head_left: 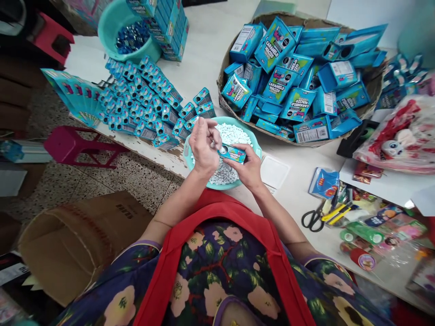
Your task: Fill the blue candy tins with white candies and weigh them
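My right hand holds a small turquoise candy box sideways over a teal bowl of small white candies. My left hand is at the box's open left end, fingers pinched together there; a few white candies seem to sit in its palm, though I cannot tell for sure. Both hands hover above the bowl at the table's near edge.
Filled little boxes lie in rows left of the bowl. A wicker basket of empty blue boxes sits behind right. A teal tub of blue items stands far left. Scissors, tape rolls and packets clutter the right. A cardboard carton stands on the floor.
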A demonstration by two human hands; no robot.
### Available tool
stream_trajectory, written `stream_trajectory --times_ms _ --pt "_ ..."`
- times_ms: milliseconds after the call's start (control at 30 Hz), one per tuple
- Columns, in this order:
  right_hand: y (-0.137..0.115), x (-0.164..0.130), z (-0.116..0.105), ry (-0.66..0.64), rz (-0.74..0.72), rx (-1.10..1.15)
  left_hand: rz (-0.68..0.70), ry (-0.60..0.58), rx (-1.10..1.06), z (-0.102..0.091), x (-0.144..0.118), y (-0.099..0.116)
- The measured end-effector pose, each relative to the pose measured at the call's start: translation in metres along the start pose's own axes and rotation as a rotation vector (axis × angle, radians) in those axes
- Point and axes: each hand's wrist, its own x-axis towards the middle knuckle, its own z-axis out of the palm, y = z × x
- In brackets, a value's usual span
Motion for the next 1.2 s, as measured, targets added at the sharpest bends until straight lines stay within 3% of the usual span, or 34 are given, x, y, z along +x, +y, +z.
stream_trajectory --times_ms 133,300,400,567,767,900,1000,1100,1167,1200 --pt "0.004 0.001 -0.005 0.017 0.082 0.123 -0.076 0.025 -0.025 -0.009 0.014 -0.006" --pt "0.009 0.001 -0.01 -0.056 0.099 0.151 -0.209 0.064 -0.058 -0.017 0.025 -0.018" --pt "0.011 0.001 -0.01 -0.025 0.099 0.098 -0.178 0.069 -0.065 -0.014 0.018 -0.015" --pt "0.003 0.005 -0.005 -0.015 -0.035 -0.084 -0.016 -0.057 -0.034 -0.002 -0.001 -0.017" --pt "-0.002 0.012 0.002 -0.025 -0.07 -0.13 0.027 -0.087 0.049 -0.004 -0.002 -0.027" --pt "0.001 0.014 0.0 -0.021 -0.028 -0.101 0.008 -0.28 0.04 -0.007 0.0 -0.019" --pt "0.001 0.009 -0.014 -0.026 0.015 -0.054 -0.055 -0.447 0.034 -0.01 0.006 -0.014" --pt "0.004 -0.004 -0.046 0.022 0.066 0.025 -0.034 -0.371 0.102 -0.023 0.023 -0.024" --pt "0.013 -0.017 -0.073 0.147 0.096 0.033 0.04 -0.332 0.334 -0.037 0.034 -0.042" --pt "0.021 -0.023 -0.086 0.232 0.117 0.016 0.081 -0.372 0.515 -0.043 0.037 -0.053"
